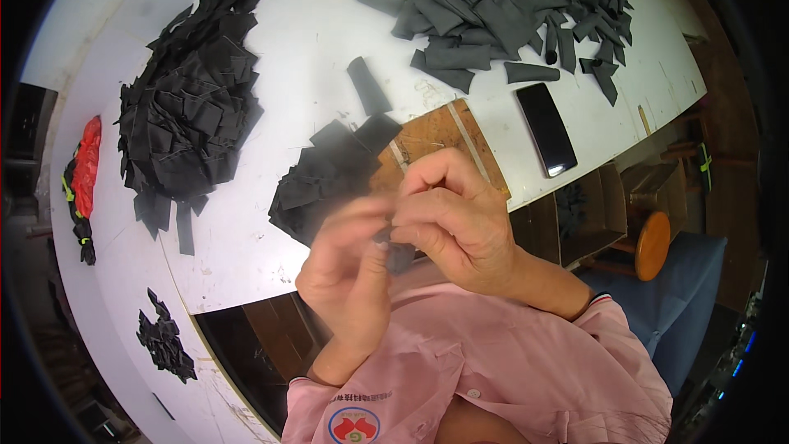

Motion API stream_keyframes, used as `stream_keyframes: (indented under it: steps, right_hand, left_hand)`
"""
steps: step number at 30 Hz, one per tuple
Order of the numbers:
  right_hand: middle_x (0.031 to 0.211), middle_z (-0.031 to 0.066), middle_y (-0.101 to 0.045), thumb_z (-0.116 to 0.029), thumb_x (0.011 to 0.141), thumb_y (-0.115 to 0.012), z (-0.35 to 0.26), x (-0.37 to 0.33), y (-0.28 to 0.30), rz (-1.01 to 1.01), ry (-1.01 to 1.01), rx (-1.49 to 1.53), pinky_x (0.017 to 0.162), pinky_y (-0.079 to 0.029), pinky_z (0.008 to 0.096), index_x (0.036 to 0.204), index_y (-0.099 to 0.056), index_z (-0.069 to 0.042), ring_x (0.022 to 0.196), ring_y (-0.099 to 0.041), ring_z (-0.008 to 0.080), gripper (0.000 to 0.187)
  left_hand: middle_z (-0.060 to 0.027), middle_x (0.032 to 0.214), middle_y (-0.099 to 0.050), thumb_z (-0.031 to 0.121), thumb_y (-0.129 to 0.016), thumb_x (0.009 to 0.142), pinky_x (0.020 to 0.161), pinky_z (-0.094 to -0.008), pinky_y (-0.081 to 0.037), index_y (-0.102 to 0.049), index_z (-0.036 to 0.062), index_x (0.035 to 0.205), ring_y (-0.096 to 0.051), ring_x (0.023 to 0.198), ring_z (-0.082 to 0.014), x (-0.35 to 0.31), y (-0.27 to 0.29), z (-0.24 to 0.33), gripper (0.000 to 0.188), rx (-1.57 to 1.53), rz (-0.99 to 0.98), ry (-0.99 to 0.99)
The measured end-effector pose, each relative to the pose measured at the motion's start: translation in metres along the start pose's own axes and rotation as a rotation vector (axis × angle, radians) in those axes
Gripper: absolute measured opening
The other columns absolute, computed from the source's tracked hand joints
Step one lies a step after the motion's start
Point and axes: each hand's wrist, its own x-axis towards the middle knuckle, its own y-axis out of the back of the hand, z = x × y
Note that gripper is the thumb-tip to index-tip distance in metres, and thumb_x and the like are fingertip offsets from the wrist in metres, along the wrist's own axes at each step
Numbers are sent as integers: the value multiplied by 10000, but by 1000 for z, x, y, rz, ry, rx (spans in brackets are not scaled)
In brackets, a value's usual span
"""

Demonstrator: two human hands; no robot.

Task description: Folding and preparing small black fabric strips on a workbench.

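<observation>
Close in front of my body, both hands meet over a small dark grey fabric piece (400, 258). My right hand (460, 226) pinches it from above, fingers bent and tips together. My left hand (345, 267) is closed on the piece's left side, its thumb against the fabric; the other fingers are smeared by motion. Most of the piece is hidden behind the fingers. Just beyond my left hand lies a pile of flat black fabric pieces (320, 177), partly over a brown wooden board (440, 136). A single dark fabric tube (369, 85) lies farther off.
A large heap of black fabric pieces (193, 107) covers the left of the white table (296, 25). Many grey fabric tubes (493, 8) are heaped at the far right, near a black phone (546, 130). A small black pile (164, 337) and a red bundle (86, 168) lie leftward. A round wooden stool (653, 245) stands right.
</observation>
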Motion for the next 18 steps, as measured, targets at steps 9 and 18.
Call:
stream_keyframes:
  steps: [9, 18]
  right_hand:
    - [704, 36, -442, -109, 805, -530, -10, 44, 13, -182, -123, 198, 517, -334, 214, 724, -472, -19, 599, -417, 111, 134]
    - [618, -36, -421, -152, 837, -508, 54, 21, 5, -322, -834, 777, 477, -322, 173, 720, -511, -42, 540, -398, 41, 161]
  left_hand:
    - [-126, 721, -478, -81, -433, 718, 282, -171, -265, -370, -19, 978, -323, 310, -64, 42, 6, 21, 275, -1591, -288, 591]
    - [-178, 803, -547, 12, -359, 808, 260, -178, -277, -368, -85, 1164, -331, 301, -62, 34, 19, -52, 369, -1517, 70, 1022]
